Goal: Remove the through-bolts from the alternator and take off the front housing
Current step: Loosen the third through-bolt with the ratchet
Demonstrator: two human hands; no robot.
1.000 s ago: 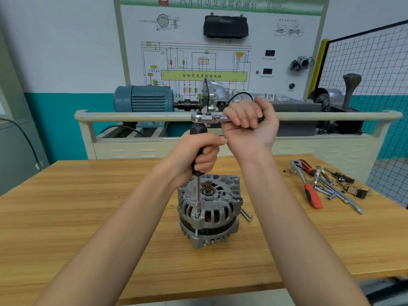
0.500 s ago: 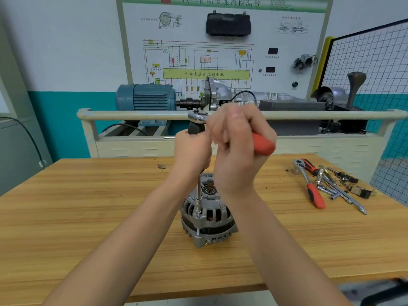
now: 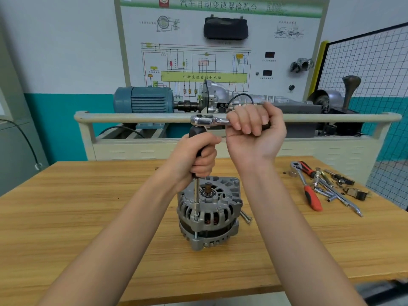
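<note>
The alternator [image 3: 208, 212] stands upright near the middle of the wooden bench [image 3: 88, 217], its shaft end facing up, directly below both hands. The left hand [image 3: 196, 159] is closed around the black handle of a driver [image 3: 197, 191] whose thin steel shank runs straight down from under the fist to a through-bolt [image 3: 195, 234] at the near left edge of the front housing [image 3: 212, 199]. The bolt's shank shows in the gap between the two housing halves. The alternator itself is untouched by either hand; only the tool's tip reaches it.

The right hand [image 3: 256, 129] is wrapped in a fist around the handle of a ratchet [image 3: 208, 121], which lies level at the top of the driver, its chrome head sitting on the driver's upper end just left of the knuckles. This hand is higher than the left and above and slightly right of the alternator.

Two loose bolts [image 3: 246, 216] lie on the bench touching or just beside the alternator's right side. Farther right sits a red-handled ratchet [image 3: 305, 186] among other small tools [image 3: 335, 188], well apart from the alternator.
</note>
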